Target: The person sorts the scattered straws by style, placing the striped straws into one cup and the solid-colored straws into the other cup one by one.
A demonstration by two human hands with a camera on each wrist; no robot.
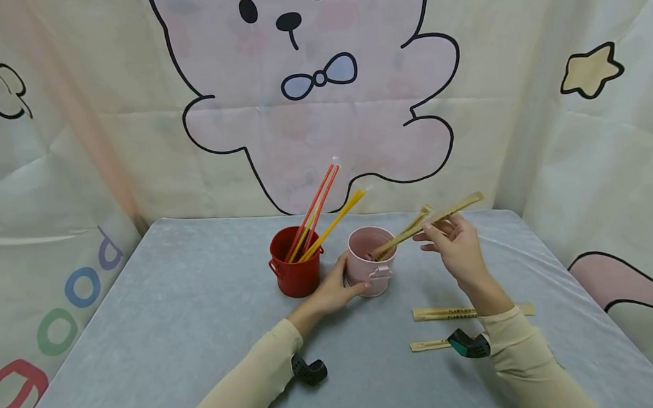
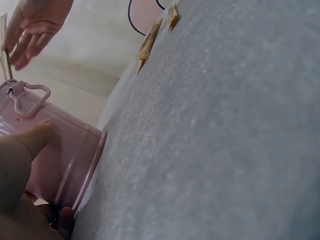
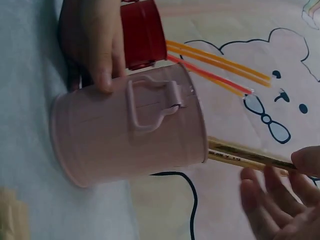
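Observation:
My left hand grips the side of a small pink metal bucket, which stands upright on the table. In the left wrist view the thumb lies across the bucket's wall, below its side handle. My right hand pinches a long, printed paper-wrapped chopstick packet between thumb and fingers. That packet slants down, its lower end inside the pink bucket. A second similar packet leans in the same bucket. The right wrist view shows both packets coming out over the rim; their lower ends are hidden there.
Left of the pink bucket stands a red bucket with several thin red and yellow straw-like sticks. More paper-wrapped packets lie on the grey cloth table, partly under the right forearm. A printed curtain hangs behind.

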